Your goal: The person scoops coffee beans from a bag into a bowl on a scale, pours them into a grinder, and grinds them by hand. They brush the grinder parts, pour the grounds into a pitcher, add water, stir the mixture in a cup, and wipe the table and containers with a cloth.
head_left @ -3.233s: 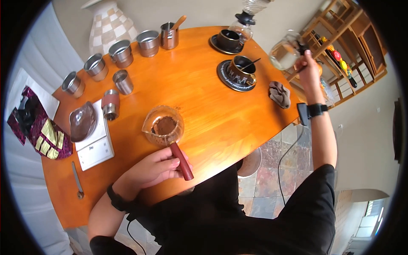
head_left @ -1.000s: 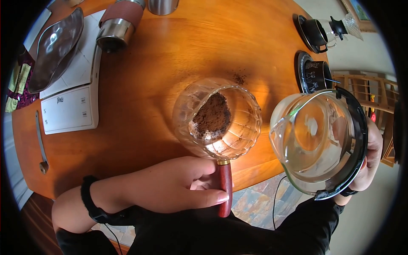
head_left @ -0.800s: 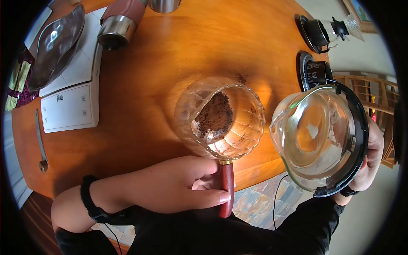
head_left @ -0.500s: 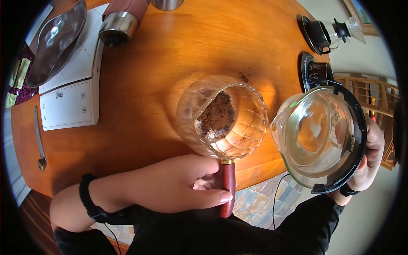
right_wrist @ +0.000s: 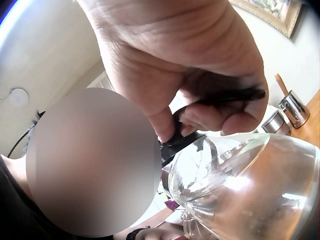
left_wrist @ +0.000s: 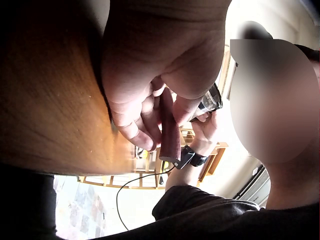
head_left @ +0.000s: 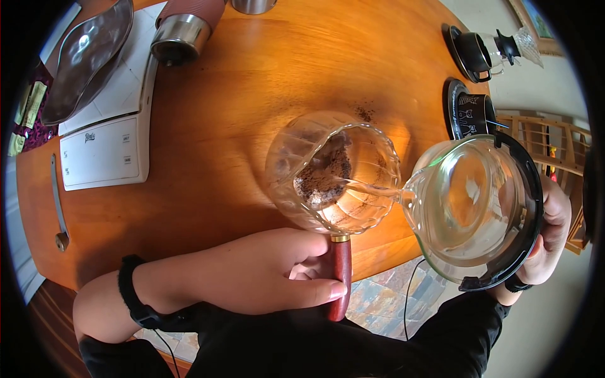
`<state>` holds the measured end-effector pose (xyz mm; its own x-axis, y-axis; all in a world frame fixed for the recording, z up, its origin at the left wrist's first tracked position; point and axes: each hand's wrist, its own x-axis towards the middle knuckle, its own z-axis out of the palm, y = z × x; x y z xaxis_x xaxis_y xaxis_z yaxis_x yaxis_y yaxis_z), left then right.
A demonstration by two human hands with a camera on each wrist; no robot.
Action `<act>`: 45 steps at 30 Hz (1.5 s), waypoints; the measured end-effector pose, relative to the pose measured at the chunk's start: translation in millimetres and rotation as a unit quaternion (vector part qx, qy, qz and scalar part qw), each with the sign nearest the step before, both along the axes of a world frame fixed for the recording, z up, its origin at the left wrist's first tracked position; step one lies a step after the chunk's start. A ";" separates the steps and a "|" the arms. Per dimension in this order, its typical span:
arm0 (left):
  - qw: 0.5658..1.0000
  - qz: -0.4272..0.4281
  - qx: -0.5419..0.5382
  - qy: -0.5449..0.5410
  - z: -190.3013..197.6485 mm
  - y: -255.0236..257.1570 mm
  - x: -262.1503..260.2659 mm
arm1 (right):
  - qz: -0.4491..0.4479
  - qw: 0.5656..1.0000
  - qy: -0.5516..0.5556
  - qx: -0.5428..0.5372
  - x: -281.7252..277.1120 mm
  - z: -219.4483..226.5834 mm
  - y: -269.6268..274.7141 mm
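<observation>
A ribbed glass server (head_left: 372,154) with a red wooden handle (head_left: 341,271) stands on the table, tilted toward the camera in the head view. Dark coffee grounds (head_left: 318,179) lie inside it. My left hand (head_left: 265,271) pinches the handle between thumb and fingers, also seen close in the left wrist view. On the right, my right hand (head_left: 550,233) grips the black handle of a clear glass pot (head_left: 463,195). The pot is tipped leftward, its spout at the server's rim. A stream of water (head_left: 372,188) runs from it onto the grounds, which look wet and dark there.
A white scale (head_left: 104,151) carries a brown dish (head_left: 88,60) at the left, beside a steel spoon (head_left: 57,201). A grinder (head_left: 183,34) lies behind. Two black cups on saucers stand far right, one a patterned cup (head_left: 476,110). Spilled grounds (head_left: 364,112) dot the table.
My right hand has brought the glass pot in from the far right to the server and tipped it. Water now runs onto the grounds. My left hand keeps its hold; the view has moved closer.
</observation>
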<state>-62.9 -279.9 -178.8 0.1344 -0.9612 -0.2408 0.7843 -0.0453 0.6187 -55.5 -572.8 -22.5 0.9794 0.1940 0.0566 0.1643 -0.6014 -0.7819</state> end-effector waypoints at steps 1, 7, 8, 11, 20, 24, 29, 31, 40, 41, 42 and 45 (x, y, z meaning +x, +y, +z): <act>1.000 -0.001 -0.001 0.001 -0.1 -0.2 0.1 | 0.001 1.000 0.002 0.001 0.1 0.0 -0.6; 1.000 -0.003 0.002 0.010 0.7 -1.4 0.3 | 0.027 1.000 0.005 0.011 -0.2 4.3 -10.5; 1.000 -0.003 0.002 0.010 0.4 -1.5 0.3 | 0.032 0.999 0.011 0.010 -0.8 5.1 -11.5; 1.000 0.001 -0.012 0.021 -1.4 -1.5 -0.6 | 0.054 0.998 0.032 0.017 0.7 9.0 -16.2; 0.999 0.045 0.002 -0.006 -0.7 -2.8 -5.4 | 0.052 0.998 0.006 0.026 -2.2 6.8 -17.6; 1.000 0.028 0.001 0.002 -0.2 -1.5 -2.1 | 0.046 0.999 -0.009 0.013 -4.6 6.6 -19.5; 1.000 0.011 0.005 0.029 0.3 -0.8 -1.4 | 0.045 0.999 -0.021 -0.017 -4.2 14.7 -22.6; 0.999 0.013 -0.017 0.027 -1.1 -1.3 -1.8 | 0.052 0.998 -0.023 -0.030 -4.8 16.9 -26.3; 0.999 0.013 -0.019 0.036 -0.1 -0.9 -0.9 | 0.038 0.998 -0.035 -0.046 -6.8 19.9 -31.4; 0.999 0.013 -0.018 0.036 -0.1 -0.8 -0.8 | 0.056 0.997 -0.045 -0.035 -8.9 19.5 -40.8; 0.999 0.008 -0.012 0.029 -0.2 -0.8 -0.6 | 0.065 0.996 -0.051 -0.030 -9.0 20.6 -41.5; 1.000 0.003 -0.008 0.022 -1.1 -0.9 -0.7 | 0.059 0.998 -0.002 -0.033 -6.7 26.6 -32.5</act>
<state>-63.6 -280.8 -179.9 0.1290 -0.9643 -0.2314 0.8109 -0.0317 0.5843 -62.2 -605.3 4.1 0.9491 0.3118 0.0440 0.2403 -0.6271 -0.7410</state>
